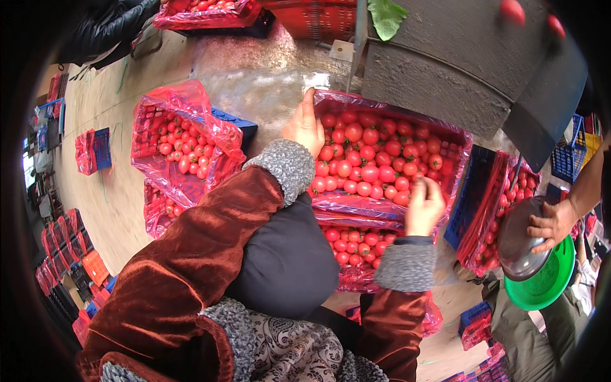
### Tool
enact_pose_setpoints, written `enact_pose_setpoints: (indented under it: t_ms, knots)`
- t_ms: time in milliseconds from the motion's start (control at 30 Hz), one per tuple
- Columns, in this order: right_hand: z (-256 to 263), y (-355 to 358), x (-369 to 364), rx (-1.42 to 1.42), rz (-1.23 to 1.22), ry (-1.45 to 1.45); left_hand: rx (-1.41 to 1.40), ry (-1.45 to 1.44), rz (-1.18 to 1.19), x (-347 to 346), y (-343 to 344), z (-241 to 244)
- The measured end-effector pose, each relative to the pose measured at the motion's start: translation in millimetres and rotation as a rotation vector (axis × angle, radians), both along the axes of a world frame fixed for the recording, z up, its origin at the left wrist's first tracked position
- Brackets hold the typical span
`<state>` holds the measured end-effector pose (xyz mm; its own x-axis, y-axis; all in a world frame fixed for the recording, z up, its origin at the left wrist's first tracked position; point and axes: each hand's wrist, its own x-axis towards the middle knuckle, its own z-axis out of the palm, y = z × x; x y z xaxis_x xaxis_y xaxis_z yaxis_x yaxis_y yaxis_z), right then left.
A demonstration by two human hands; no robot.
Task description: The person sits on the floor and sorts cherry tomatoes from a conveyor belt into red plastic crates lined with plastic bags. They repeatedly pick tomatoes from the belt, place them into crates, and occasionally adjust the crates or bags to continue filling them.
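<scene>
A crate (460, 143) lined with pink plastic film stands before me, holding many small red tomatoes (370, 153), some with green stems. My left hand (305, 126) grips its left rim near the far corner. Low over the tomatoes at the near right side is my right hand (426, 203), its fingers bent and slightly blurred. Whether a tomato is between those fingertips is hidden. Closer to my body, partly under the main crate, a second batch of tomatoes (355, 246) lies in pink film.
Left stands another film-lined tomato crate (188, 191). A dark belt surface (429, 86) with a green leaf (385, 19) spans the far right; two tomatoes (513, 12) blur above it. Another person's hand (553, 224) holds a dark bowl (520, 243) over a green basin (544, 296).
</scene>
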<state>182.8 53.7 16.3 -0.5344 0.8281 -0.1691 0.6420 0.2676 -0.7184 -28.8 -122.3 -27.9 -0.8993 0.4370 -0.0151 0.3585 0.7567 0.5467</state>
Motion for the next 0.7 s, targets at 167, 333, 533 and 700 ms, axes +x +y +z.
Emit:
enact_pose_setpoints:
  t_ms: [167, 333, 533, 700]
  knots:
    - [-27, 47, 24, 0.164, 0.299, -0.58, -0.01, -0.056, 0.007, 0, 2, 4]
    - [-40, 52, 22, 0.114, 0.443, -0.743, 0.057, 0.012, -0.034, 0, 0, 5]
    - [-42, 54, 18, 0.012, 0.514, -0.729, 0.067, -0.077, 0.015, -1, 2, 1]
    - [-46, 50, 20, 0.085, 0.444, -0.587, 0.019, 0.306, -0.325, -4, 7, 16]
